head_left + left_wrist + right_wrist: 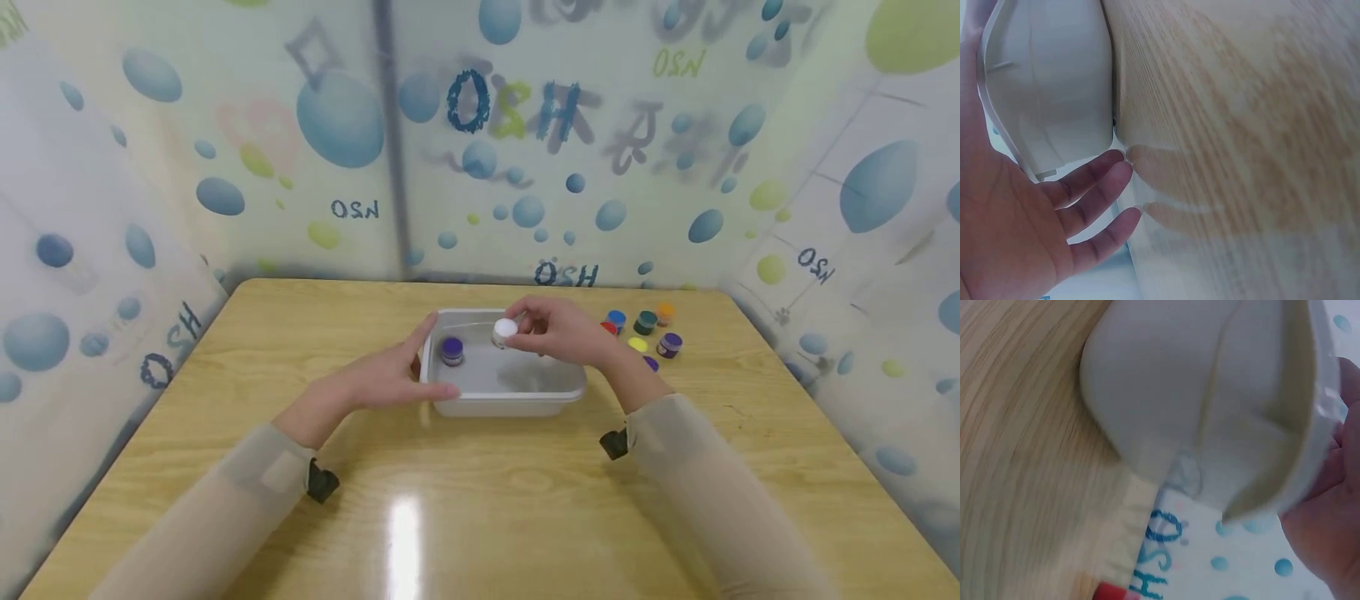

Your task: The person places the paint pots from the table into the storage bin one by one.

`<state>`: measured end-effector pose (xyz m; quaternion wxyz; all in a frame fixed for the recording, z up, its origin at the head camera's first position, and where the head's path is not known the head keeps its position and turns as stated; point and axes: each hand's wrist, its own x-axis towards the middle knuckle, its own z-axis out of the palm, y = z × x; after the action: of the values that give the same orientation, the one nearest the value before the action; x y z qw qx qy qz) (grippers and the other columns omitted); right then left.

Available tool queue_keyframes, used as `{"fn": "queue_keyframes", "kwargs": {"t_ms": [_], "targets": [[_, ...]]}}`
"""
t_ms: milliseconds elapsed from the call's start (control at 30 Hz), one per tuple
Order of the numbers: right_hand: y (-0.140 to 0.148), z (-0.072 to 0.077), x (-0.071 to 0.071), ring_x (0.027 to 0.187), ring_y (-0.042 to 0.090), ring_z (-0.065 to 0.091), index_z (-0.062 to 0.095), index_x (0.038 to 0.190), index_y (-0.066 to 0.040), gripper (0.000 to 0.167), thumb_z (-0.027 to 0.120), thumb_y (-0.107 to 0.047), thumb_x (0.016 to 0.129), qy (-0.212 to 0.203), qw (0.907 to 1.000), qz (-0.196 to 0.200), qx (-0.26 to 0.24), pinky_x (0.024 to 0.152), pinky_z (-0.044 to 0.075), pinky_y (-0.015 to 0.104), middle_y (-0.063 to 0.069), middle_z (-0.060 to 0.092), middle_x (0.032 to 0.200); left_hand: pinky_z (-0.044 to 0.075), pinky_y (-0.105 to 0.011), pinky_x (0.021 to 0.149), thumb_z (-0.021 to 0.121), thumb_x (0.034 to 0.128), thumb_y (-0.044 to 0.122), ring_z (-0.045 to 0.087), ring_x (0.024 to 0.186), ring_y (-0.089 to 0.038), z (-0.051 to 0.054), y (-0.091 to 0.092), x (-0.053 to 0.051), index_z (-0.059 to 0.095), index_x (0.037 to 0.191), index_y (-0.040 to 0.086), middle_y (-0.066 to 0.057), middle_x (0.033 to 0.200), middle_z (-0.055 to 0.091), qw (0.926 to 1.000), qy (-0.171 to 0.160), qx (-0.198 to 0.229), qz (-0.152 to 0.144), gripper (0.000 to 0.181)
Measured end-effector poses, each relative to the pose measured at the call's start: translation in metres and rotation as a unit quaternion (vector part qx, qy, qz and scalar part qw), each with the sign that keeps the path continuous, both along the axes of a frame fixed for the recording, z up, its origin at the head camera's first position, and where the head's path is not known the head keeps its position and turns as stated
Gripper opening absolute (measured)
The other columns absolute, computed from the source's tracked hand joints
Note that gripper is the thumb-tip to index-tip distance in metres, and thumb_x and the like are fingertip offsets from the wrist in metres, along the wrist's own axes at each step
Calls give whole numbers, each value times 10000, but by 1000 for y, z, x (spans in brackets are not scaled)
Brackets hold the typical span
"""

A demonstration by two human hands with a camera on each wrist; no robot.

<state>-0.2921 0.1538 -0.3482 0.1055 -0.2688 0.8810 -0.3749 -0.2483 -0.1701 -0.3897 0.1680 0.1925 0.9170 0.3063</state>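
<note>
A white plastic container sits on the table. At its left end my left hand rests with thumb and index finger spread along the rim; in the left wrist view the other fingers reach loosely down beside its wall. Over the container's inside, my right hand pinches a small white-lidded paint jar between thumb and fingers. A purple-lidded paint jar stands inside at the left. The right wrist view shows part of my right hand behind the container's wall; the pinched jar is hidden there.
Right of the container stand several small jars, among them a blue one, a dark green one, an orange one and a purple one. My right forearm partly covers others. Patterned wall sheets border the wooden table.
</note>
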Motion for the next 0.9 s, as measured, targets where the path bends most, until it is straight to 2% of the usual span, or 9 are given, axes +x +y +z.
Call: {"fn": "queue_keyframes", "kwargs": {"t_ms": [267,433,567,700,900], "targets": [[-37,-14,-15,773,200,649,731,1281,-185,297,816,-291,1017,-103,9998,190,-56,726,564,326,7,754,968,548,-417,960,710,883,842,664,1148,-208,3,0,0,-140,1763,329,-89,1283,704,10000,-21,-83,-41,1326],[-49,-22,-15,807,195,655,731,1269,-179,296,817,-299,1013,-335,9990,215,-215,758,558,323,11,760,972,549,-388,904,701,887,846,658,1115,-206,2,0,1,-149,1756,353,-78,1248,704,9999,-40,-88,-82,1312],[-51,-29,-15,857,191,656,724,1254,-166,295,823,-286,1004,-567,9980,190,-204,788,539,317,21,766,974,553,-407,937,701,892,839,666,1122,-205,1,0,1,-148,1758,347,-83,1257,709,9999,-3,-50,-105,1308],[-52,-34,-16,848,195,684,722,1269,-157,313,821,-280,998,-750,9969,246,-25,776,550,311,28,786,983,548,-437,996,707,898,828,668,1145,-209,1,0,1,-143,1760,343,-95,1292,706,9999,52,13,-102,1305],[-52,-40,-19,820,180,710,743,1251,-196,302,837,-295,981,-971,9928,448,535,770,571,313,8,795,972,547,-424,983,716,916,796,667,1124,-208,-2,-1,2,-145,1762,326,-98,1285,701,9998,39,116,-128,1295]]}}
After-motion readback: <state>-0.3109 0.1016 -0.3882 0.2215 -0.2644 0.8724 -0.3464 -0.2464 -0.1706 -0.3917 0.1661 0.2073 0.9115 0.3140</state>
